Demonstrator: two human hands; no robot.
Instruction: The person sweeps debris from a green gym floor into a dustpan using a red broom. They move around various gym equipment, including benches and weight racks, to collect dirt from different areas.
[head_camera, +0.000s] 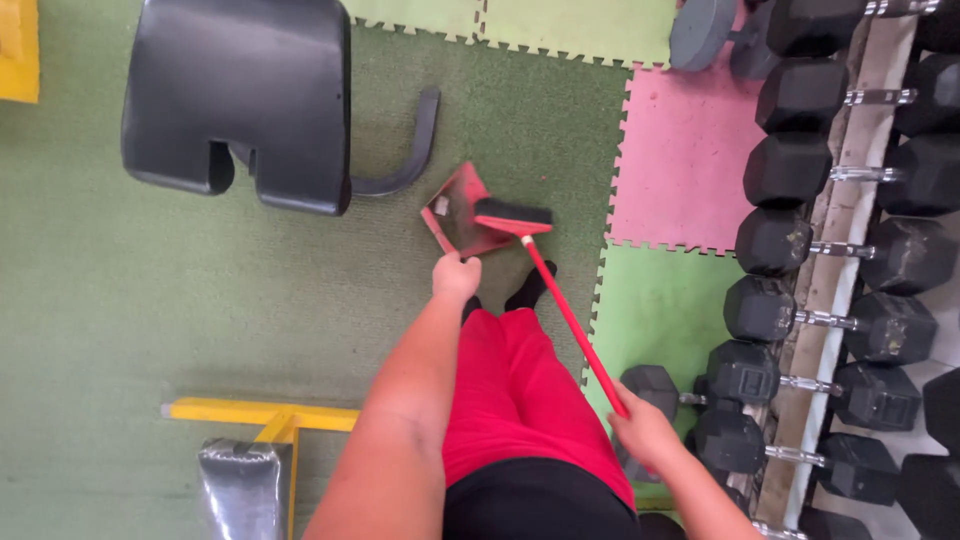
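**Broom and dustpan meet on the gym floor**

The floor (120, 280) is worn green carpet, edged on the right by pink and light green foam tiles (680, 160). A rack of black dumbbells (850, 260) runs down the right side. A black padded seat (240, 100) sits at upper left, and a yellow frame (260, 415) with a grey pad lies at lower left.

The broom (570, 315) has a thin red handle with a short white collar just above a red head and dark bristles. The dustpan (462, 212) is red, tilted on edge, with a dark inner face that carries a small pale scrap. The broom head rests right at the pan's right rim, touching or nearly so.

The left hand (456, 276) is clenched just below the pan, at its near end; the pan's handle is hidden inside the grip. The left arm reaches straight forward, almost fully extended. The right hand (645, 430) grasps the upper end of the broom handle, low at the right, so the shaft slants up and left away from the grip to the head. The right forearm comes in bent from the lower right corner. Red shorts and dark-socked feet show between the arms.
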